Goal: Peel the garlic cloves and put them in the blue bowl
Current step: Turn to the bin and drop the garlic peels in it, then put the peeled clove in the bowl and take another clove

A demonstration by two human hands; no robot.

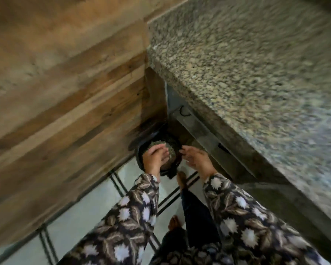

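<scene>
**Down at the bin, both hands are hovering over pale scraps**

Whether any garlic cloves are among what is in view cannot be told. The nearest candidate is a heap of pale, greyish scraps (158, 144) lying in a dark round bin (175, 142) on the floor, and motion blur is hiding what they are.

The left hand (155, 157) is hanging right over the bin's mouth, with its fingers (165, 158) lying close together and bending a little downward. The blur is keeping it unclear whether they are pinching anything.

The right hand (196, 157) is hovering at the bin's right rim, just beside the left hand and apart from it. It is standing loosely spread, with relaxed fingers (184, 150) pointing toward the other hand and gripping nothing that shows.

Both arms are reaching down in dark sleeves printed with pale leaves, the left sleeve (134, 217) and the right sleeve (246, 213).

Between the sleeves, a bare foot (181, 178) is standing near the bin, and a second foot (174, 222) is showing closer to the camera beside a dark trouser leg (196, 213).

The bin is sitting in the corner where a wooden cabinet front (65, 96) on the left is meeting the unit under a speckled granite counter (237, 64) on the right. Pale floor tiles (69, 236) with dark lines are lying underneath.
</scene>
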